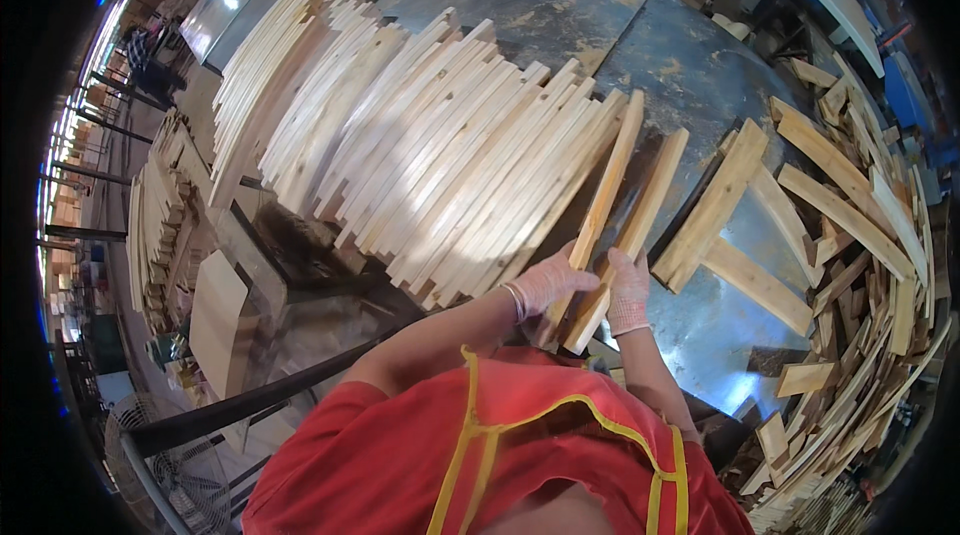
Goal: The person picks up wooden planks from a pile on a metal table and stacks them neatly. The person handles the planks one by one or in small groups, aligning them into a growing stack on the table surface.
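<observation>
My left hand (552, 287), in a pale glove, is closed around the lower part of a narrow wooden strip (607, 182). A second wooden strip (648, 203) runs alongside it on the right, with a dark gap between the two. My right hand (628, 293), gloved as well, grips this second strip near its lower end. My left thumb reaches across toward the second strip. Just left of my hands, a wide row of pale wooden strips (440, 150) lies side by side, their ends uneven.
The strips lie on a dark metal table (570, 10) dusted with sawdust. To the right, loose boards (722, 205) lie crossed beside a large heap of offcuts (880, 355). More wood is stacked (165, 225) at the left, near a floor fan (170, 465). A person (150, 65) stands far left.
</observation>
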Available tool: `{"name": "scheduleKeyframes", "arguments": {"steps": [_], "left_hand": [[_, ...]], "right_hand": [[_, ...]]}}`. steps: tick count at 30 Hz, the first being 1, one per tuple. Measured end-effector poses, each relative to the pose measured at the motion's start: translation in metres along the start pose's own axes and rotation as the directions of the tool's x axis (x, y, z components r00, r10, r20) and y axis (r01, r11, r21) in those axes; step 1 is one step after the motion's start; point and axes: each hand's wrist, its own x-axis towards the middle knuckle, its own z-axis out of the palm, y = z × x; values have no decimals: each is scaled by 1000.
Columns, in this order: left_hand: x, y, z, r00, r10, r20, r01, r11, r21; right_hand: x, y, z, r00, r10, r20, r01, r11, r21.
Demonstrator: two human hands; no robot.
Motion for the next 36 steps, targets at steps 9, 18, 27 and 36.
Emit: {"name": "scheduleKeyframes", "arguments": {"steps": [9,18,27,36], "left_hand": [[-79,37,-50,980,66,-185,-36,987,157],[-90,32,-143,765,308,-565,313,589,745],[-101,44,-195,676,220,-704,276,810,518],[-196,102,-468,390,451,-803,699,422,577]], "right_hand": [[10,16,26,910,101,401,108,878,-466],[120,-145,-7,930,-368,12,-5,-46,-999],[163,-84,-75,890,-412,-197,122,630,-767],[68,3,3,855,310,417,-29,830,-557]]}}
